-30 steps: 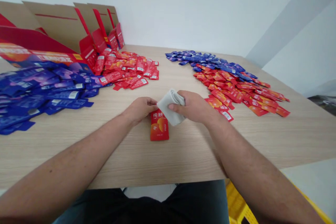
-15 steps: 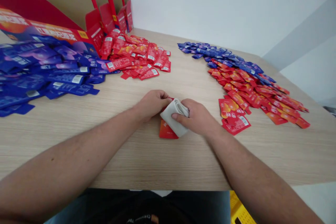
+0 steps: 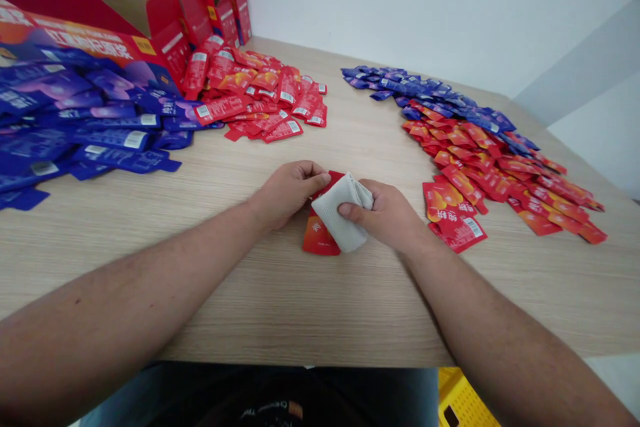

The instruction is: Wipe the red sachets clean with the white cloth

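My right hand [image 3: 383,215] grips a folded white cloth [image 3: 344,212] between thumb and fingers. The cloth presses on a red sachet [image 3: 319,237] lying on the wooden table [image 3: 300,320], hiding most of its face. My left hand [image 3: 290,195] sits just left of the cloth, its fingertips closed over the sachet's upper edge. Only the sachet's lower left corner and a strip along the top show.
Loose blue sachets [image 3: 85,123] and red sachets [image 3: 255,93] lie heaped at the far left, below red-and-cardboard display boxes [image 3: 170,33]. Blue sachets [image 3: 420,90] and red sachets [image 3: 490,173] spread along the right. A yellow crate [image 3: 460,403] stands below the table's near edge.
The cloth has moved down onto the sachet, which is now tilted and mostly covered. My left hand has closed on its edge. The whole view has tipped, shifting the table upward.
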Available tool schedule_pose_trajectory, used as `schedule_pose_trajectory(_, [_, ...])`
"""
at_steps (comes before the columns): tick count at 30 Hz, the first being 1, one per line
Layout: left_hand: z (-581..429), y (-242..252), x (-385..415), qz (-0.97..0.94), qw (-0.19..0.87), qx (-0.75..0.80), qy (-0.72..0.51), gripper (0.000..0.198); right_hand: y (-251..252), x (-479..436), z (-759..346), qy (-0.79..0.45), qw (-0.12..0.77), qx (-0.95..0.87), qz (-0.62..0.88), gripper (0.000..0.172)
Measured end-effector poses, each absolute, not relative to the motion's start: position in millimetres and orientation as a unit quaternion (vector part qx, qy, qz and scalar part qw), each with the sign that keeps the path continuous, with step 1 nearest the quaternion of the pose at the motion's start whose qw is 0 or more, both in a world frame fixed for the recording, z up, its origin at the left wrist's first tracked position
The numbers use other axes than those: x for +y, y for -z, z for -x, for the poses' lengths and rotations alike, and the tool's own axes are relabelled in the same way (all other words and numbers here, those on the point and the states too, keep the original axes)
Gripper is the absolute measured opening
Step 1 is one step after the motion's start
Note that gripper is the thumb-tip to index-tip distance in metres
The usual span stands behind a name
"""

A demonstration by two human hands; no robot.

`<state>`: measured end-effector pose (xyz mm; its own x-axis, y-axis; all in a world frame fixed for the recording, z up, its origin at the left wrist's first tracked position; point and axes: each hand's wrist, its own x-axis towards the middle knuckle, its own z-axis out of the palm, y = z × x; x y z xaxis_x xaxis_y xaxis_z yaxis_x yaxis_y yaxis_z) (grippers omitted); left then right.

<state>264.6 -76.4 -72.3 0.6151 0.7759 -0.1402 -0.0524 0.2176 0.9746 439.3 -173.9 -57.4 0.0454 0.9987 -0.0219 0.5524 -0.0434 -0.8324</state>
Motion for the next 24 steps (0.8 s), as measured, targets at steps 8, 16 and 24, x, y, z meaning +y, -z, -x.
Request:
schedule_pose_trajectory(8, [-266,74,-79,-0.565,0.704,0.333,-0.273,0.016,64,-169,-449,-0.394,0.453,-0.521,0.607,0.049])
schedule_pose_trajectory(16, [-265,70,-80,-0.555,0.708,0.346,-0.266,0.013,52,-173,-438,-0.155,0.265,-0.667,0.678,0.028])
schedule_pose_trajectory(24, [-264,71,-80,-0.552,0.721,0.329,-0.26,0.013,43,-175,-440,-0.111,0.24,-0.658,0.705,0.026])
